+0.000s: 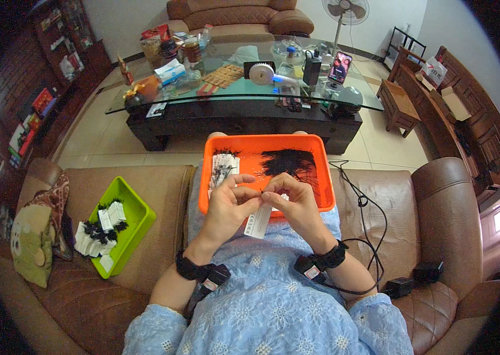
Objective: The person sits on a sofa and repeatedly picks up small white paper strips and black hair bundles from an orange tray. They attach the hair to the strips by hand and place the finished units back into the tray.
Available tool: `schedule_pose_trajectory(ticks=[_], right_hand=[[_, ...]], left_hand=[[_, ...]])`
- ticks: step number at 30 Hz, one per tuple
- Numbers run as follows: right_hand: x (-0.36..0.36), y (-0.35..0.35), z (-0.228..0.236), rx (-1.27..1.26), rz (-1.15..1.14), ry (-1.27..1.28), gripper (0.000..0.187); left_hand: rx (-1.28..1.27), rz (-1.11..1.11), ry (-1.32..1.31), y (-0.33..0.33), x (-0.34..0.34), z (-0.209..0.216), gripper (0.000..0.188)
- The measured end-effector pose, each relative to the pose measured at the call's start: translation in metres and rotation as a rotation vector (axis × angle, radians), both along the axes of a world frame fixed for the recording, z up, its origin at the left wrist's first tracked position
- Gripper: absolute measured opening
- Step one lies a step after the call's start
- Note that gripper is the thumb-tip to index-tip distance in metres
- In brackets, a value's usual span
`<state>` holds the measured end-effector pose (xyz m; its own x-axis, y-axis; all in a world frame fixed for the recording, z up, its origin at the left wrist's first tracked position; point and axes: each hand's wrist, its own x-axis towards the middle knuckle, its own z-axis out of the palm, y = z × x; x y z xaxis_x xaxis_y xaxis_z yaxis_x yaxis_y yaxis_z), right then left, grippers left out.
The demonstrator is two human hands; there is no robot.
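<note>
Over the near edge of an orange tray [327,171] on my lap, my two hands meet at their fingertips. A white paper tag [256,223] with dark print hangs down between them. Thumb and finger of my right hand [295,204] pinch its upper end. My left hand [226,207] is closed in a pinch right beside it; what it grips is too small to make out. In the tray, white tags [224,167] lie stacked at the left, with black strings at their far end. A loose heap of black strings [288,163] lies at the right.
Left of me on the brown sofa [161,195], a green tray [139,232] holds white tags with black strings, beside a plush cushion [34,245]. A black cable [380,236] runs from my right wristband. Ahead stands a cluttered glass table [220,97] with a small fan [261,74].
</note>
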<state>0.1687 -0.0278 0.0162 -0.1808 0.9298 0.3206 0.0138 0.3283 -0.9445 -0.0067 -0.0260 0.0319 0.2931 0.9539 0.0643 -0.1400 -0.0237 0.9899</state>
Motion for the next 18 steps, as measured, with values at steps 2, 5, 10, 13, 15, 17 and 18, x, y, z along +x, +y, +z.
schedule_pose_trajectory(ticks=[2,5,10,13,15,17,18], right_hand=[[-0.0010,-0.0008,0.0011,-0.037,-0.004,0.011,0.007],[-0.0046,-0.0011,0.0016,-0.033,-0.017,0.037,0.007],[-0.0061,-0.0007,0.0006,0.031,-0.024,-0.014,0.009],[-0.0055,0.0000,0.0004,0.046,-0.023,-0.027,0.009],[-0.0063,0.0004,0.0008,0.070,-0.024,-0.038,0.008],[-0.0073,-0.0001,0.0017,-0.020,0.006,0.074,0.007],[-0.0079,-0.0007,0.0025,-0.043,0.009,0.106,0.006]], left_hand=[[0.035,0.003,-0.003,-0.0012,0.0013,-0.0006,0.039],[0.056,0.014,-0.018,-0.0021,0.0022,-0.0017,0.039],[0.097,0.028,-0.009,-0.0024,0.0013,-0.0024,0.039],[0.094,0.028,-0.012,-0.0029,0.0017,-0.0025,0.038],[0.087,0.027,-0.002,-0.0031,0.0015,-0.0021,0.039],[0.105,0.017,0.020,-0.0034,0.0017,-0.0018,0.038],[0.098,0.010,0.031,-0.0038,0.0020,-0.0016,0.037]])
